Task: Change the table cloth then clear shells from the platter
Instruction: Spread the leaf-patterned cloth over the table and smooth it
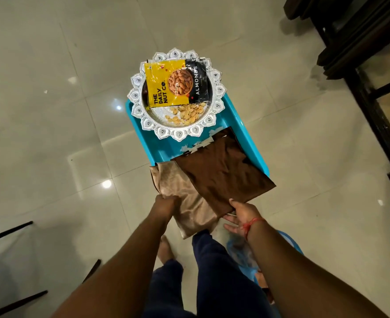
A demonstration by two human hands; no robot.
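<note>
View from above of a small blue plastic counter (242,125) standing on a glossy cream tiled floor (52,88). On its far end sits one round silver platter (214,105) with an ornate scalloped rim, overhanging the counter's far edge. Inside the platter lie one flat almond packet (173,82) and a loose pile of pale nut shells (185,113), too many and too small to count, gathered at the near side just below the packet. The packet is yellow and black, shows a bowl of almonds, and reads "THE DAILY NUT CO." and "ALMONDS".

Two cloths lie at the counter's near end. One dark brown cloth (221,173), folded flat, rests on the counter and sticks out past its near edge. One shiny tan cloth (189,203) hangs off the near left corner, partly under the brown one.

The left hand (166,201) is closed in a fist around the tan cloth. The right hand (242,214) pinches the near corner of the brown cloth, thumb on top and fingers spread beneath; a red thread (251,223) circles its wrist.

Dark blue trousers (212,271) and a bare foot (165,249) show below. Dark wooden furniture (361,53) stands at the upper right
</note>
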